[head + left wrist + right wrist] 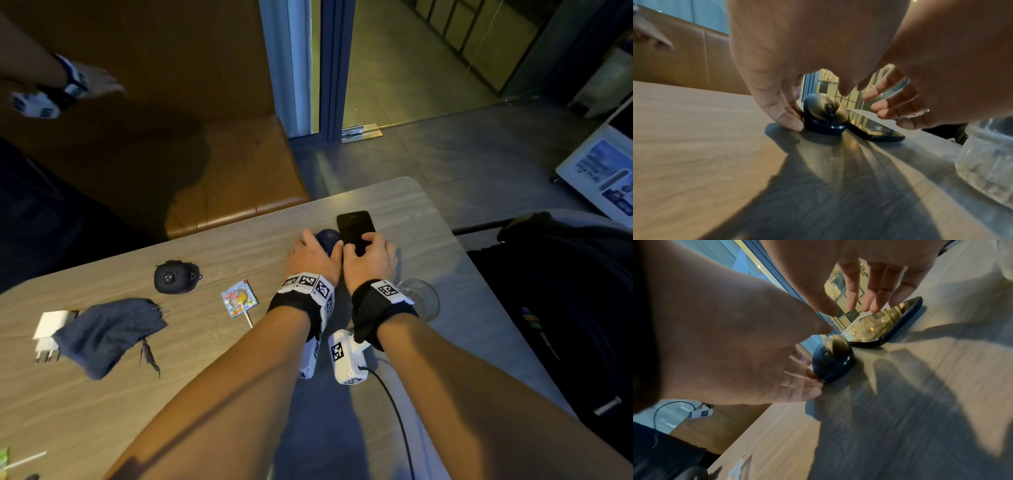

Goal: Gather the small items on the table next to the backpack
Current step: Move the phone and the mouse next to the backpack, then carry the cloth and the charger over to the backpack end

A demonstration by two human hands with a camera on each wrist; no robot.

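Note:
A dark blue computer mouse [328, 237] and a black phone [354, 222] lie side by side near the table's far edge. My left hand [313, 255] cups the mouse from the near left. Its fingers [789, 119] lie fairly straight against the mouse's [826, 116] left side, and the thumb hangs just above it. My right hand [368, 255] is spread over the near end of the phone [884, 321], and its straight fingers [869, 300] hover just above the screen. The black backpack [565, 308] stands at the table's right edge.
To the left on the wooden table [171, 394] lie a wrapped lollipop [239, 298], a round black pouch [174, 277], a dark blue cloth [106, 332] and a white charger [51, 329]. A clear glass [423, 298] stands beside my right wrist. Another person's hand [96, 84] is at the far left.

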